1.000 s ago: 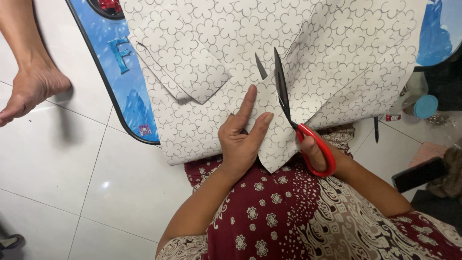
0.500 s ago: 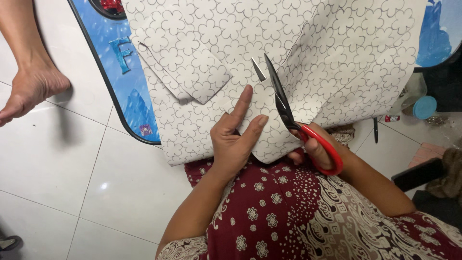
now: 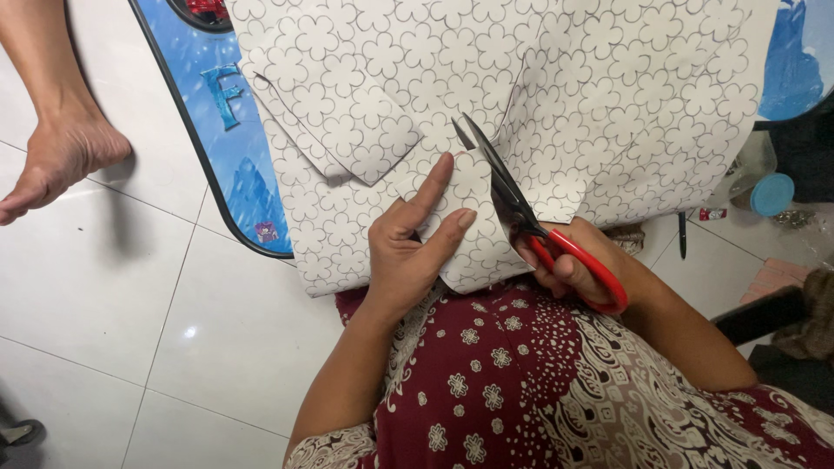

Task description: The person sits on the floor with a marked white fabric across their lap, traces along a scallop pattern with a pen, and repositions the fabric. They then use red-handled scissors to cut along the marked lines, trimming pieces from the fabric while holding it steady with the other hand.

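1. Under my left hand [image 3: 408, 252] lies the large white paper sheet printed with grey flower outlines [image 3: 556, 95]; it spreads away from me over my lap and onto the white tiled floor [image 3: 130, 287].
2. My left hand is pressed flat on the near edge of the sheet, fingers spread, the forefinger pointing to the blades. It is not closed on anything; it only holds the paper down.
3. My right hand [image 3: 569, 260], just to the right of the left one, is closed around the red handles of the scissors with dark metal blades [image 3: 512, 195]. The blades stand partly apart, and the paper is between them.
4. I judge the sheet to be light and thin, a little stiff, because it keeps folds and a flap is standing up beyond my left hand. It will tear or crease easily if I pull, so the good place to hold it is flat, close beside the cut line.
5. To the left of my left hand, partly under the sheet, is a blue board with a black rim and a picture on it [image 3: 230, 156].
6. Far to the left, another person's bare foot [image 3: 56, 161] rests on the tiles.
7. Beyond my right hand stands a small clear jar with a blue lid [image 3: 769, 193], with a dark pen [image 3: 683, 234] near it.
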Motion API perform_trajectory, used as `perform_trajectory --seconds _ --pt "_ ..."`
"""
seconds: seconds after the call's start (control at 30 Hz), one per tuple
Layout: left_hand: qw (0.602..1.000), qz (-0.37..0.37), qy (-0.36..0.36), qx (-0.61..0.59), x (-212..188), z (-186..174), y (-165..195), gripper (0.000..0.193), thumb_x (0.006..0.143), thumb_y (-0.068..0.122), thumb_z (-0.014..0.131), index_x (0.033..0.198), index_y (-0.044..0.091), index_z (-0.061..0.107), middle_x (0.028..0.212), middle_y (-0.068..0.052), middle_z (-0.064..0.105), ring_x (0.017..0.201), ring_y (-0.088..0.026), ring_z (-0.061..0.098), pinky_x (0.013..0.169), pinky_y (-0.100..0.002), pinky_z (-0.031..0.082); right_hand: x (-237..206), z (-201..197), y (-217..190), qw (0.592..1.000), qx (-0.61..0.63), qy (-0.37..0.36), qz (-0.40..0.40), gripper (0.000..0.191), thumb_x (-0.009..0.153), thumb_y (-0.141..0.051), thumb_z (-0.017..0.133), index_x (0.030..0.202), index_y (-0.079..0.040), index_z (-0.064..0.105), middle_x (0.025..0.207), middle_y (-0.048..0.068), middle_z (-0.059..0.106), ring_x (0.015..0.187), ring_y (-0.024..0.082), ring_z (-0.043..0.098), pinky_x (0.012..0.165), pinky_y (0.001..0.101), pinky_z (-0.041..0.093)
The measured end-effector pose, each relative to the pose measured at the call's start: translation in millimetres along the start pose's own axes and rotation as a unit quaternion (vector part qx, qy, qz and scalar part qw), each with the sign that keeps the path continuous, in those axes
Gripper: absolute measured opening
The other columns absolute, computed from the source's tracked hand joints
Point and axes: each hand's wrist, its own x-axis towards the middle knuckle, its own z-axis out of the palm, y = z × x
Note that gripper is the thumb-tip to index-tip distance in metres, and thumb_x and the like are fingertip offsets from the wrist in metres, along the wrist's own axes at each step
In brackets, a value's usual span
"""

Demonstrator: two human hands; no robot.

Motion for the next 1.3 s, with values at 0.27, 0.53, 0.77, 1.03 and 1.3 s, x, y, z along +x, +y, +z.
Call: perform_trajectory --seconds 0.27,0.53,0.77,1.03,1.3 --pt "0.996 0.058 0.023 0.055 11 -8 5 0.053 0.097 0.011 0.078 0.145 0.010 0.056 0.147 -0.020 0.064 0.086 -0.011 0.056 0.086 -0.029 0.050 3 0 13 0.999 -0.024 -0.019 -0.012 0.079 0.081 -0.087 0.050 0.078 -0.009 0.058 0.055 -0.003 0.052 0.046 0.008 0.051 0.041 0.0238 0.040" --pt "0.913 0.194 0.164 0.319 41 -39 39 0.092 0.108 0.019 0.077 0.163 0.019 0.003 0.164 -0.018 0.018 0.149 -0.031 0.039 0.122 -0.045 0.047 -15 -16 26 0.980 -0.119 -0.144 -0.074 0.077 0.080 -0.090 0.048 0.078 -0.014 0.059 0.058 -0.005 0.050 0.049 0.009 0.050 0.044 0.0294 0.037" --pt "0.992 -0.092 -0.045 -0.072 3 13 49 0.045 0.097 0.017 0.073 0.136 0.005 0.054 0.138 -0.016 0.049 0.130 -0.025 0.057 0.113 -0.039 0.056 -55 -53 52 0.995 -0.056 -0.080 -0.031 0.073 0.077 -0.081 0.062 0.085 -0.009 0.067 0.056 -0.005 0.053 0.046 0.007 0.054 0.041 0.0257 0.041" --pt "0.946 -0.190 -0.104 -0.241 -12 47 19 0.065 0.092 0.011 0.074 0.147 0.006 0.039 0.152 -0.015 0.039 0.144 -0.022 0.043 0.119 -0.037 0.040 -74 -62 95 0.996 0.002 0.077 0.034 0.058 0.090 -0.063 0.057 0.094 -0.005 0.063 0.056 -0.002 0.052 0.046 0.009 0.048 0.041 0.0251 0.038" --pt "0.983 -0.086 -0.102 -0.127 -5 77 29 0.064 0.093 0.015 0.076 0.150 0.006 0.049 0.132 -0.007 0.048 0.108 -0.019 0.050 0.096 -0.035 0.048 -64 -54 105 0.997 0.022 0.066 -0.020 0.065 0.092 -0.070 0.052 0.095 -0.005 0.062 0.060 -0.002 0.054 0.048 0.008 0.050 0.045 0.0237 0.039"
